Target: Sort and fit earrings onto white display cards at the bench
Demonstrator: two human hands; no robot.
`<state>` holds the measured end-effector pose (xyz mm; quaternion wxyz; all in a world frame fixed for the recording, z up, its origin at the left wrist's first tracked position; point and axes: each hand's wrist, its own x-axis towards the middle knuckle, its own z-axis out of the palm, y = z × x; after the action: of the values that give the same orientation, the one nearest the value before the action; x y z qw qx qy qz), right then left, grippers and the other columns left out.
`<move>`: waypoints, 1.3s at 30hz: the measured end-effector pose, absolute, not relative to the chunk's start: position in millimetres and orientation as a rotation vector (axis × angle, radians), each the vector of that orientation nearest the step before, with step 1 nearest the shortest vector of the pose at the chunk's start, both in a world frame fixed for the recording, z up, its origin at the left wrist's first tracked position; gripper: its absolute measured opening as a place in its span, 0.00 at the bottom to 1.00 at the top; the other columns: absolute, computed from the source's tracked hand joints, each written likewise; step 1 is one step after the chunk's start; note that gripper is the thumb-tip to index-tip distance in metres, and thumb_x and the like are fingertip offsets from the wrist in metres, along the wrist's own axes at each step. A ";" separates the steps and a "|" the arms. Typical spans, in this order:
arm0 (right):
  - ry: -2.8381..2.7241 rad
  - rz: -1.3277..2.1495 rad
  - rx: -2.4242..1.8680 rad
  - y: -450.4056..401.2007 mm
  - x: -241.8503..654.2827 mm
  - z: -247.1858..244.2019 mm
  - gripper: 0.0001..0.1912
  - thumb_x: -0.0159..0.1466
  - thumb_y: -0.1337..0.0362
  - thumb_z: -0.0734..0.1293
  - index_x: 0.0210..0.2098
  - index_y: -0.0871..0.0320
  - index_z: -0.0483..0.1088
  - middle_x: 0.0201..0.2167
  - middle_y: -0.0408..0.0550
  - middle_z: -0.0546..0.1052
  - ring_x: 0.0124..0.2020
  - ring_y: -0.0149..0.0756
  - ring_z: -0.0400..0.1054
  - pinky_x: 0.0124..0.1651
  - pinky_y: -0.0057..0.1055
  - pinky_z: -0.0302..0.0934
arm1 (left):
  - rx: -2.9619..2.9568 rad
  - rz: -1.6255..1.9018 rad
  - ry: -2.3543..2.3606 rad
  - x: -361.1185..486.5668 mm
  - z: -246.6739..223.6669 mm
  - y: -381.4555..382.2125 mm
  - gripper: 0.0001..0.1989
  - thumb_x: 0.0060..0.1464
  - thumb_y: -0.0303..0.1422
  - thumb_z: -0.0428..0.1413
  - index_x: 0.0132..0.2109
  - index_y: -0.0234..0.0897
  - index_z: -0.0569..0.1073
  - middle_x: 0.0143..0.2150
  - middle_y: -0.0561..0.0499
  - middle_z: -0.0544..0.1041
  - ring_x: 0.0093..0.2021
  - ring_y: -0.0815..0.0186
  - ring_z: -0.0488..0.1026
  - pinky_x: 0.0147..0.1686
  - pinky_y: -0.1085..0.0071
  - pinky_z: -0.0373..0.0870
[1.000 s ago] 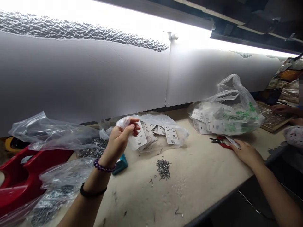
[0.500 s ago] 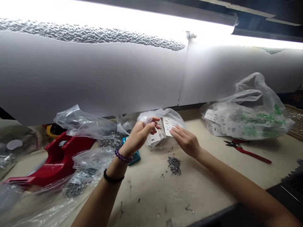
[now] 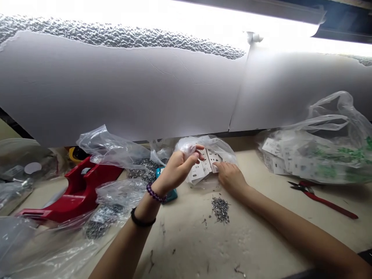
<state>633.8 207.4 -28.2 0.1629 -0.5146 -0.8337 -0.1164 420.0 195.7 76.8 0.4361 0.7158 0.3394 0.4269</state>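
L hand up off bench, palm toward R, fingers loosely together; thumb and fingertips pinch gathered corner of clear poly bag, pinch pt partly hidden by bunched film. R hand low on stack of white earring cards, fingertips pressing top card; fingers close together, individual tips hard to make out behind knuckles. Cards sit in bag mouth, btwn both hands, above bench. Long axis of top cards runs approx. lower L to upper R, tilted, fanned not squared; part of stack hidden behind L fingers. Print on cards too small to read. Loose metal studs in small pile just below stack, not touching hands. Teal box partly hidden behind L wrist. Purple bead bracelet and black band on L wrist. Red tape dispenser far L, partly under poly film. Red-handled snips at R, beside full poly bag of cards, bag cut off by frame edge.
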 end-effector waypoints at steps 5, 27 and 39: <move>-2.456 -0.287 -1.475 226.4 637.0 -6.9 0.15 0.63 0.67 0.55 0.45 0.59 0.68 0.38 0.56 0.73 0.38 0.44 0.67 0.35 0.38 0.60 | 1.766 1.152 0.750 415.6 84.0 192.5 0.13 0.57 0.33 0.45 0.46 0.32 0.68 0.35 0.47 0.73 0.35 0.68 0.69 0.39 0.69 0.67; -2.119 -0.172 -1.093 173.8 670.9 18.8 0.31 0.58 0.57 0.63 0.57 0.60 0.51 0.38 0.53 0.66 0.31 0.35 0.64 0.30 0.30 0.66 | 2.802 0.178 1.455 446.1 81.3 150.6 0.13 0.55 0.35 0.44 0.31 0.32 0.69 0.28 0.47 0.71 0.28 0.63 0.69 0.21 0.69 0.64; -2.324 0.075 -0.741 199.0 648.4 -11.6 0.18 0.59 0.64 0.61 0.49 0.54 0.60 0.32 0.45 0.71 0.23 0.26 0.66 0.24 0.19 0.62 | 2.872 0.245 1.316 460.0 57.4 138.2 0.15 0.54 0.37 0.47 0.42 0.29 0.68 0.36 0.43 0.73 0.33 0.60 0.70 0.25 0.65 0.64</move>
<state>648.4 199.0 -11.6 0.3436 -0.2853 -0.8943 0.0290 460.0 138.2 57.4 -0.0134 0.9063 0.4154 0.0773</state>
